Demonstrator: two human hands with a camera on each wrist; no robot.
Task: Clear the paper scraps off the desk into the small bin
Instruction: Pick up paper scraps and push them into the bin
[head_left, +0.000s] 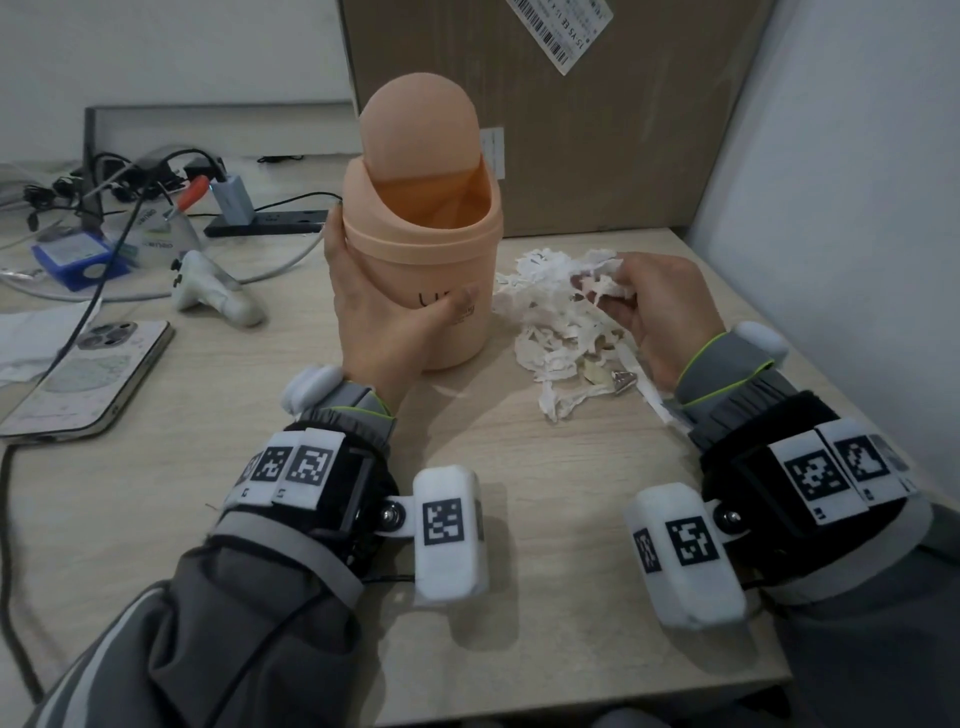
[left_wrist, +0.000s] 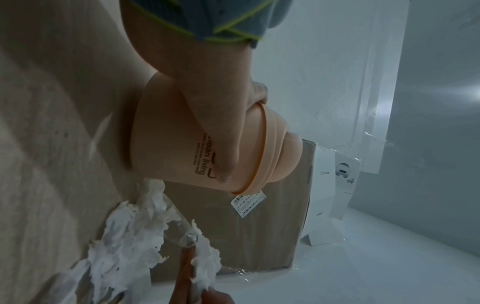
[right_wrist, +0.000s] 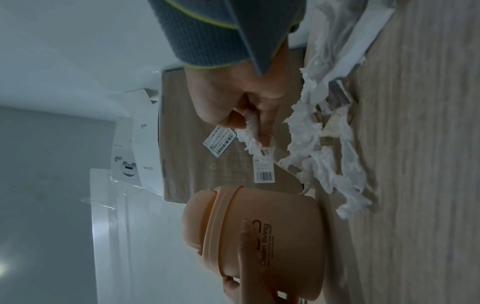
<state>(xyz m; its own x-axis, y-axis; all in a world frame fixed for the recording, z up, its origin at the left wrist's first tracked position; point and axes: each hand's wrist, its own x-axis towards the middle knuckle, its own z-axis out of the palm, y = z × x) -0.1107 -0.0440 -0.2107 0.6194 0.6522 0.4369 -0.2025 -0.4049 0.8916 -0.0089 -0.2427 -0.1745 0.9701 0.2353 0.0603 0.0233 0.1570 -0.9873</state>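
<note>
A small peach bin (head_left: 421, 249) stands upright on the desk with its swing lid tipped open. My left hand (head_left: 374, 306) grips its body, thumb across the front; in the left wrist view the left hand (left_wrist: 223, 127) wraps the bin (left_wrist: 166, 148). To the right of the bin lies a pile of white paper scraps (head_left: 556, 332). Just above that pile my right hand (head_left: 639, 306) pinches a few scraps (head_left: 602, 288); the right wrist view shows the right hand (right_wrist: 249, 115) with a pinched scrap (right_wrist: 250, 131) hanging from it.
A big cardboard box (head_left: 571, 114) stands behind the bin, and a wall (head_left: 857, 182) closes the right side. A phone (head_left: 88, 374), a white controller (head_left: 213, 291), cables and a power strip (head_left: 265, 221) crowd the left. A small metal clip (head_left: 623, 383) lies among the scraps.
</note>
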